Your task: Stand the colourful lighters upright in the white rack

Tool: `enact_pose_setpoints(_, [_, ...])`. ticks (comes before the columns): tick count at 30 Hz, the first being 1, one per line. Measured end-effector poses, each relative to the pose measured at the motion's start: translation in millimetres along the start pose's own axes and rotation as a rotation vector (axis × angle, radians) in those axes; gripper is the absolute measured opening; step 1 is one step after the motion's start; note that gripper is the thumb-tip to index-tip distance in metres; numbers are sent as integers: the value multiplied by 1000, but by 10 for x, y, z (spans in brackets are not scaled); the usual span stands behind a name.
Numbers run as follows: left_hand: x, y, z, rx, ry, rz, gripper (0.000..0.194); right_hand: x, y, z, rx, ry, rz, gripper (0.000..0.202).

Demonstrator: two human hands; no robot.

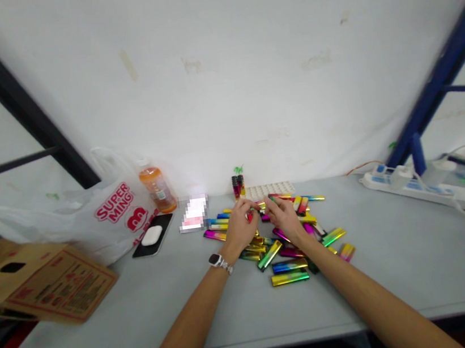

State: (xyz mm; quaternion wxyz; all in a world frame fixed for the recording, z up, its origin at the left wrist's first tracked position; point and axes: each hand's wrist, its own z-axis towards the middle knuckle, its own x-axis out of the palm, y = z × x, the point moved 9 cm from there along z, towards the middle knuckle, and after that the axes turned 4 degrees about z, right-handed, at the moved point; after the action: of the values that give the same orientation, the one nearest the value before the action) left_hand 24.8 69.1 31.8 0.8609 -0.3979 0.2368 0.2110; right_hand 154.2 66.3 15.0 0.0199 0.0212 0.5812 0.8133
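Observation:
Many shiny metallic lighters in mixed colours lie in a loose pile on the grey table, among them a yellow-green lighter (289,278) at its near edge and a blue lighter (290,266) just behind. Over the far part of the pile, my left hand (242,224) is closed, with a bit of red showing at its fingers that looks like a lighter. My right hand (283,217) is close beside it, fingers pinched; what they hold is too small to make out. Beyond the hands, a few lighters (238,187) with dark tops stand upright by a pale tray with holes (269,189).
To the left are a cardboard box (62,285), a white plastic bag (92,215), an orange bottle (158,189), and a white mouse (152,235) on a dark phone-like slab (140,250). A blurred-out bright rectangle (194,212) lies nearby. At right rests a power strip (422,186) with cables.

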Motion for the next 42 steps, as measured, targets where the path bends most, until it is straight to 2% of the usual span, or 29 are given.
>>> enact_pose_setpoints(4, [52, -15, -31, -4, 27, 4, 16, -23, -13, 6, -10, -50, -49, 45])
enact_pose_setpoints(9, [122, -6, -64, 3, 77, 14, 18, -32, 9, 19, -72, -71, -87, 35])
enact_pose_setpoints(16, [112, -22, -61, 11, 70, 21, 17, -25, -30, 35, -89, -67, -121, 30])
enact_pose_setpoints(32, [123, -48, -66, 43, 87, 2, 17, -8, 16, -28, -85, -43, -62, 44])
enact_pose_setpoints(42, [130, -41, -64, 41, 93, 6, 16, -35, 10, 12, -134, -83, -125, 30])
